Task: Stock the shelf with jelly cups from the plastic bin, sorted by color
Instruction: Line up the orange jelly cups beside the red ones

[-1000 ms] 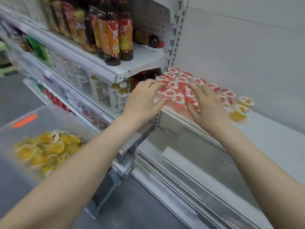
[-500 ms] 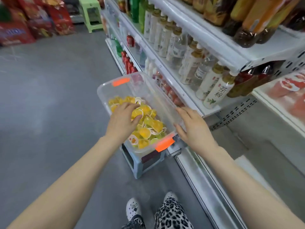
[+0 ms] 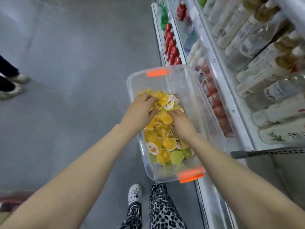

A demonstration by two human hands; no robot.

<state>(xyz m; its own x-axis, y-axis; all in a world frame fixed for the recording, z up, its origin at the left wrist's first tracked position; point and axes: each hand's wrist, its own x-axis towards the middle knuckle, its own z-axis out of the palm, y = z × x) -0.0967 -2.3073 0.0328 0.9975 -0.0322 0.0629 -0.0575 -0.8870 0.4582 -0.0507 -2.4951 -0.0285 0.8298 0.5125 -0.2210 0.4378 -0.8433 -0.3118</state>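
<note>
A clear plastic bin (image 3: 181, 68) with orange handles stands in the aisle beside the shelving. It holds a pile of jelly cups, mostly orange jelly cups (image 3: 169, 143), with a few green jelly cups (image 3: 176, 157) near the front. Both hands are inside the bin. My left hand (image 3: 140, 111) curls its fingers and thumb round orange cups at the far side of the pile. My right hand (image 3: 181, 124) lies next to it with its fingers bent down into the cups and their tips hidden.
The drink shelves (image 3: 214, 66) run along the right, with pale bottles (image 3: 247, 47) higher up and red bottles (image 3: 171, 47) low down. My shoe (image 3: 135, 194) and patterned trouser leg (image 3: 163, 209) are just below the bin. Another person's feet (image 3: 11, 85) stand at the left.
My hands left the red cups on the shelf and I turned toward the bin. Both hands have since gone down into the pile of cups.
</note>
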